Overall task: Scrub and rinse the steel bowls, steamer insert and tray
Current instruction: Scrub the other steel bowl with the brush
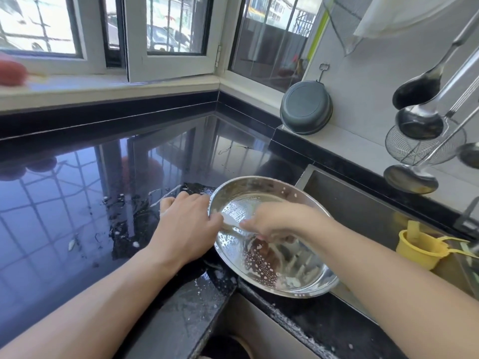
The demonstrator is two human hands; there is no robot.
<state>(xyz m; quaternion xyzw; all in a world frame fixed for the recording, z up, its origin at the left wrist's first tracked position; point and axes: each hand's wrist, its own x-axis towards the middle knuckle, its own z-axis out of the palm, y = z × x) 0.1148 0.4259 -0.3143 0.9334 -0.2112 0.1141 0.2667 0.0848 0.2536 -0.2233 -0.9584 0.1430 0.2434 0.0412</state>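
A soapy steel bowl (pixel 261 270) sits tilted on the wet black counter edge beside the sink (pixel 368 211). My left hand (pixel 186 224) grips its left rim, thumb over the edge. My right hand (pixel 277 221) is inside the bowl, fingers curled around something mostly hidden; a pale bit shows at the fingertips, and I cannot tell what it is. Suds and water streaks cover the bowl's inner wall.
Glossy black countertop (pixel 77 203) spreads left, wet with foam spots near the bowl. A yellow cup (pixel 420 247) stands at the sink's right. Ladles (pixel 420 120) and a wire skimmer (pixel 425 143) hang on the right wall; a grey pan (pixel 305 107) hangs by the window corner.
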